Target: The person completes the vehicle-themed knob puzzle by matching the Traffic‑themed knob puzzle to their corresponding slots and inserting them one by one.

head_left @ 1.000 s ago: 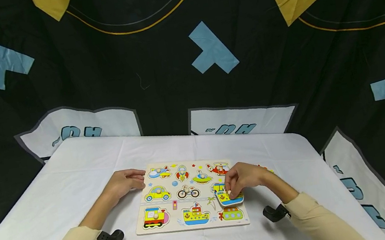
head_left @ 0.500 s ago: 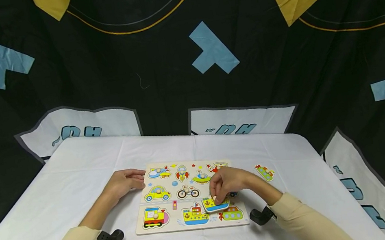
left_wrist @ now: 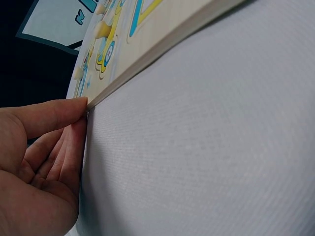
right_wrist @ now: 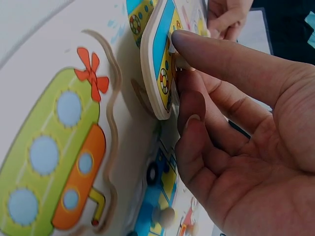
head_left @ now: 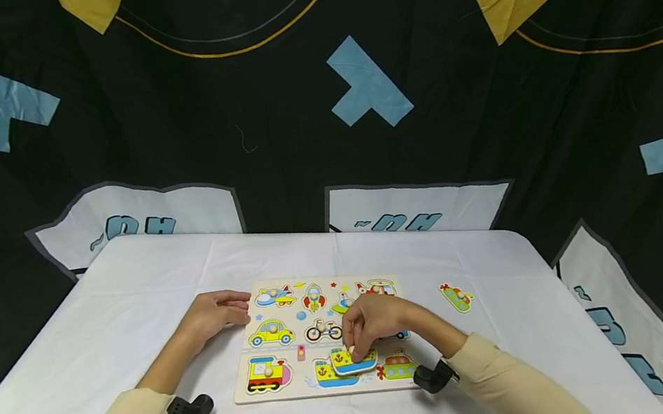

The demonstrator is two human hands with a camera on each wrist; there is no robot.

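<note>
My right hand (head_left: 375, 319) pinches the small peg of a wooden boat puzzle piece (right_wrist: 160, 69) between thumb and fingers. The piece, yellow and blue with an anchor, hangs over the boat-shaped slot (head_left: 329, 381) in the puzzle board (head_left: 366, 390) and overlaps its printed ship. Fingers of my left hand (head_left: 210, 316) touch the board's left edge; in the left wrist view the thumb tip sits right at that edge. The submarine slot (right_wrist: 49, 147) lies to the right of the boat, showing its printed picture.
A green submarine piece (head_left: 457, 297) lies on the white tablecloth (head_left: 150, 317) to the right of the board. Set in the board are a train piece (head_left: 266, 374), a car piece (head_left: 271, 333) and several others with pegs. Behind the table hangs a black cloth (head_left: 268, 117).
My right hand has carried the boat piece left across the board, from beside the bus to over the boat slot. The submarine piece came into full view. My left hand stays in place.
</note>
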